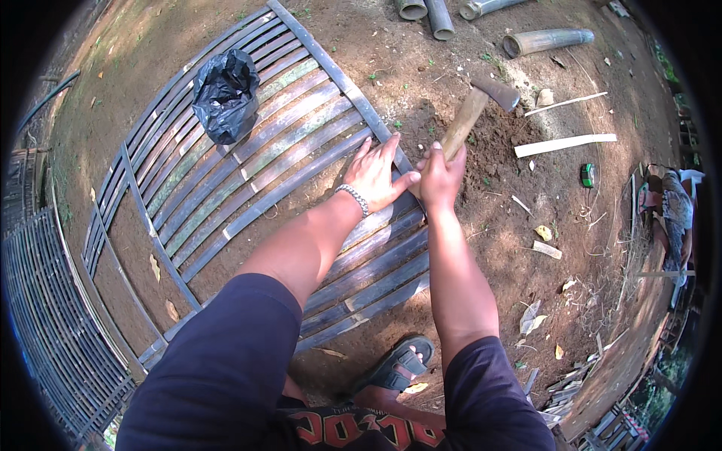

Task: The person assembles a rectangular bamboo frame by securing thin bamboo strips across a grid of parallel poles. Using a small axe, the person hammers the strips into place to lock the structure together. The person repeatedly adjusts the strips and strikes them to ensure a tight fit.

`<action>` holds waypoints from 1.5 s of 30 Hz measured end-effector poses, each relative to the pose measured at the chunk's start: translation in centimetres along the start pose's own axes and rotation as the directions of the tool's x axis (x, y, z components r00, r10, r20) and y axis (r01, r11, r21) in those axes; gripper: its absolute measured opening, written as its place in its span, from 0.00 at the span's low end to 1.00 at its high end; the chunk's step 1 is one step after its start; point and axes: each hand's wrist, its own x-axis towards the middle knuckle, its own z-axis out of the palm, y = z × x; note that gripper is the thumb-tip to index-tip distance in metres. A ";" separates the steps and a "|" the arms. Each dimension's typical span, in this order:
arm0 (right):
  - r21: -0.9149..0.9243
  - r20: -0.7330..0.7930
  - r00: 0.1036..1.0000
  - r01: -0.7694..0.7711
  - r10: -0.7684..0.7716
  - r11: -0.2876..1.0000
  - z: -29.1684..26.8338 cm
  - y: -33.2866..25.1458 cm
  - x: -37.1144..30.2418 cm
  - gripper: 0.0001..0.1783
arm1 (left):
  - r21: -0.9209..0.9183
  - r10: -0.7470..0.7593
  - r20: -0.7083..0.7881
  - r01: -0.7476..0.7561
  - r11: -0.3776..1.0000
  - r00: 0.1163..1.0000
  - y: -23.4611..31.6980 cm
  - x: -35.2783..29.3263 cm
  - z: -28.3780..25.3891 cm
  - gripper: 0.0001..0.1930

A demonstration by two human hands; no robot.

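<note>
My right hand (pixel 441 177) is wrapped round the wooden handle of a hatchet (pixel 465 122). Its dark metal head is up and to the right, above loose soil. Flat against the slatted bamboo panel (pixel 301 154), near its right edge rail, rests my left hand (pixel 377 174). The left fingers are stretched out, with the thumb close to my right hand. The panel lies on the ground, made of long dark slats fixed to crosspieces. A crumpled black plastic bag (pixel 226 96) sits on its far part.
Several cut bamboo tubes (pixel 549 41) lie at the far right. Pale split strips (pixel 565 144) and a small green object (pixel 587 176) are on the soil to the right. Another slatted panel (pixel 56 301) is at the left. My sandalled foot (pixel 398 366) stands beside the panel's near edge.
</note>
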 end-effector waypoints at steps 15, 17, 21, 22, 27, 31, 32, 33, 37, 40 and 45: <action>0.186 -0.039 0.999 0.001 0.006 0.983 -5.5 3.1 -7.1 0.28 | 0.084 0.121 -0.189 -0.107 0.991 0.975 5.0 6.0 5.5 0.32; 0.196 -0.007 1.000 0.005 -0.004 0.981 -5.8 3.4 -6.9 0.25 | 0.175 0.088 -0.109 -0.068 0.982 0.990 5.1 6.4 6.0 0.35; 0.189 0.061 0.998 -0.041 0.030 0.981 -6.5 3.3 -7.1 0.24 | 0.211 0.018 -0.126 0.009 0.977 0.992 5.4 7.0 6.6 0.35; 0.173 0.114 0.993 -0.059 0.039 0.983 -6.9 3.2 -6.9 0.23 | 0.211 0.009 -0.116 0.015 0.977 0.993 5.7 7.2 6.6 0.35; -0.158 0.391 0.908 -0.094 0.149 0.983 -10.3 -0.1 -4.8 0.18 | 0.299 -0.081 0.031 0.068 0.952 0.996 6.1 7.2 5.4 0.34; -0.530 0.645 0.762 0.385 0.064 0.756 -12.2 -4.4 2.3 0.23 | 0.311 -0.090 0.109 0.052 0.949 0.990 5.9 7.1 4.3 0.32; -0.575 0.690 0.722 0.502 0.053 0.647 -11.9 -5.3 4.1 0.24 | 0.287 -0.078 0.100 0.046 0.957 0.992 5.7 7.0 4.7 0.31; -0.586 0.725 0.684 0.547 0.085 0.597 -11.4 -6.1 5.5 0.23 | 0.227 -0.030 -0.052 0.041 0.973 0.998 5.3 6.6 5.6 0.29; -0.492 0.849 0.520 0.711 0.096 0.503 -10.4 -6.4 10.2 0.20 | 0.218 0.026 -0.009 -0.024 0.976 1.000 5.2 6.8 5.9 0.28; -0.442 0.888 0.450 0.780 0.093 0.444 -9.3 -5.5 12.3 0.17 | 0.236 -0.004 0.128 -0.027 0.971 0.992 5.6 6.6 4.9 0.23; -0.425 0.900 0.424 0.800 0.102 0.423 -8.1 -4.6 13.9 0.17 | 0.156 0.071 -0.053 -0.062 0.986 0.996 4.9 6.7 5.9 0.13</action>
